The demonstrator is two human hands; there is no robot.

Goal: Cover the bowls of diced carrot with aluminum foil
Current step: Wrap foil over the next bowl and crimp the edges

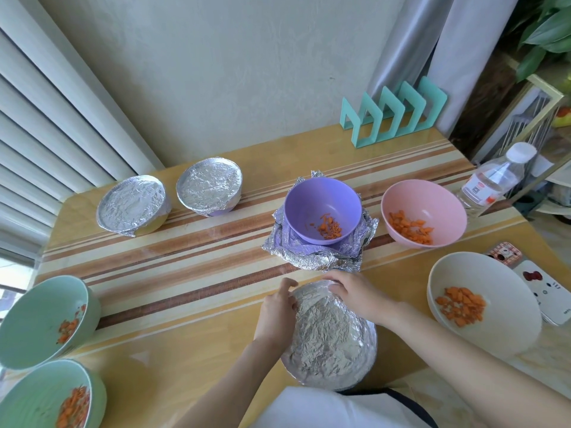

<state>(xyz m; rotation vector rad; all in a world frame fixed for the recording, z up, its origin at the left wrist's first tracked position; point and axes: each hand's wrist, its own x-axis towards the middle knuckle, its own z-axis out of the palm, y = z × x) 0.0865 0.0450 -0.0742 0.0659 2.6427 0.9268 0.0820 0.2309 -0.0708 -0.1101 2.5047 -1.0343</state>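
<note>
A foil-covered bowl sits at the near middle of the table. My left hand grips its far left rim, fingers curled on the foil edge. My right hand curls over the far right rim, pressing the foil down. Two more foil-covered bowls stand at the far left. A purple bowl with diced carrot sits on a crumpled foil sheet. A pink bowl, a white bowl and two green bowls hold carrot, uncovered.
A teal plastic rack stands at the table's far edge. A clear water bottle stands at the far right. Two phone-like cases lie near the right edge, beside the white bowl. The wooden striped table fills the view.
</note>
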